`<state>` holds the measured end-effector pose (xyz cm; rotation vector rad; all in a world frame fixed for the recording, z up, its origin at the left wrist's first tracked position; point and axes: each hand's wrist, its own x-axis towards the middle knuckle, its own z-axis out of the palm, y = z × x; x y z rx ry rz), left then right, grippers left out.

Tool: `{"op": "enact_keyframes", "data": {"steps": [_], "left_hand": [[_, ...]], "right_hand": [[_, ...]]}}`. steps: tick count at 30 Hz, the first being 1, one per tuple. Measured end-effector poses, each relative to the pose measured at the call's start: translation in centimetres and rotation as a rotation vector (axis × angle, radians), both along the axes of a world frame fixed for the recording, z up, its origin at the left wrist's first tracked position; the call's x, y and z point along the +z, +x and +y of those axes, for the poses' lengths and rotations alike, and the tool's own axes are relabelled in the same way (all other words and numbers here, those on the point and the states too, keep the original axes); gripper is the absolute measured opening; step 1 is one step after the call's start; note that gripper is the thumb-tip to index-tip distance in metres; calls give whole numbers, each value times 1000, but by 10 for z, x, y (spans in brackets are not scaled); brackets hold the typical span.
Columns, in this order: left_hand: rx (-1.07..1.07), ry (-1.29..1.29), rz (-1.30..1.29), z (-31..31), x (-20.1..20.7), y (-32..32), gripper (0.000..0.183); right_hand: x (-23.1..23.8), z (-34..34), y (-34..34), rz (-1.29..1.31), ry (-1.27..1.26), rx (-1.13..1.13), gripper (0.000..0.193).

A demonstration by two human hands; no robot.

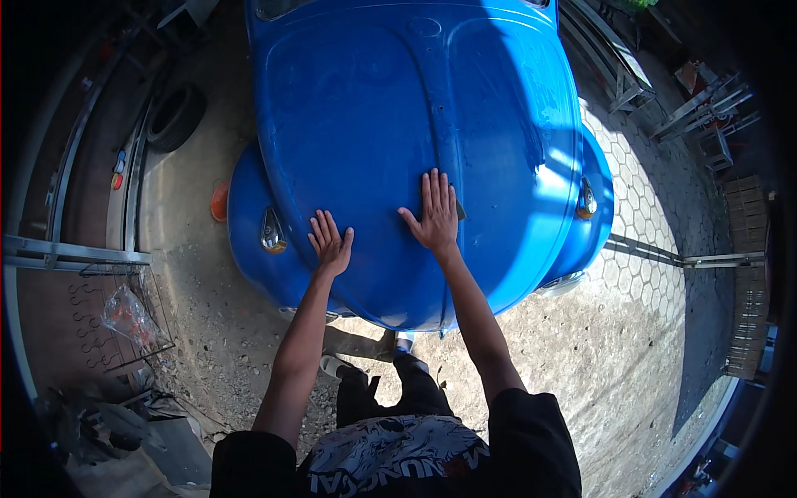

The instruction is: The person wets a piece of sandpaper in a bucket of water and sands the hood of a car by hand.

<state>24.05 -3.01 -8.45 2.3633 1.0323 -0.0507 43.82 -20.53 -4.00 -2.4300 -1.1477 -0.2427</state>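
A rounded blue car hood [349, 116] fills the middle of the view, its paint worn and patchy on the sunlit right side. My left hand [331, 243] rests palm down on the hood's left front part, fingers stretched out and holding nothing that shows. Farther up, beside the raised centre ridge, my right hand [433, 212] lies flat with its thumb spread. A small dark piece [462, 212] shows at that hand's right edge; what it is, I cannot tell. Chrome-trimmed lamps sit on both fenders, the left lamp [272, 231] and the right lamp [587, 199].
At the far left a black tyre [176, 116] lies on the ground. An orange object [219, 201] is beside the left fender. Metal rails and a clear plastic bag [129, 314] are at the left. Hexagonal paving [635, 207] and a wooden slatted panel [745, 274] lie to the right.
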Motion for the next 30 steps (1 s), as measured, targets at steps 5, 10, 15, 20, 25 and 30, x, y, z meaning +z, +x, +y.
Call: {"op": "enact_keyframes", "data": {"steps": [5, 10, 15, 20, 25, 30], "left_hand": [[-44, -32, 69, -12, 7, 24, 89], [-6, 13, 97, 0, 5, 8, 88], [-15, 8, 91, 0, 5, 9, 88], [-19, 35, 63, -1, -4, 1, 88], [-45, -6, 36, -8, 1, 14, 89], [-91, -52, 16, 2, 8, 10, 92]], "right_hand": [[36, 41, 133, -2, 116, -60, 88], [17, 13, 69, 21, 119, -14, 86], [-13, -58, -15, 80, -27, 9, 90], [-1, -16, 9, 48, -47, -78, 95], [31, 45, 92, -17, -12, -57, 98], [25, 50, 73, -43, 44, -5, 95]]}}
